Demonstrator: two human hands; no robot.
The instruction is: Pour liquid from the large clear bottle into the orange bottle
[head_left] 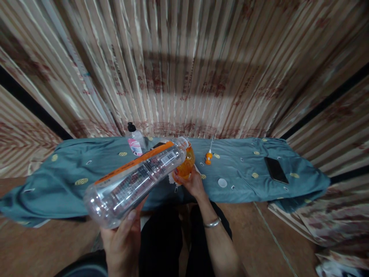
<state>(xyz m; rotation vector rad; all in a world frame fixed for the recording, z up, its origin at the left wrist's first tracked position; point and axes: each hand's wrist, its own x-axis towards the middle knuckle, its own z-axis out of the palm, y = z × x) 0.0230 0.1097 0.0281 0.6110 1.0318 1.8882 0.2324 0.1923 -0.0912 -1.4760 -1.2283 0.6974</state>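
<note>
My left hand grips the base of a large clear plastic bottle with an orange-edged label. The bottle is tilted, its open mouth touching an orange vessel beyond it. My right hand is closed around that orange vessel from below and wears a metal bangle at the wrist. Both hands are over the near edge of a teal cloth spread on the floor. A round white cap lies on the cloth just right of my right hand.
A small clear bottle with a black cap and pink label stands at the cloth's far side. A small orange nozzle piece lies past the vessel. A black phone rests at the right. Striped curtains hang behind.
</note>
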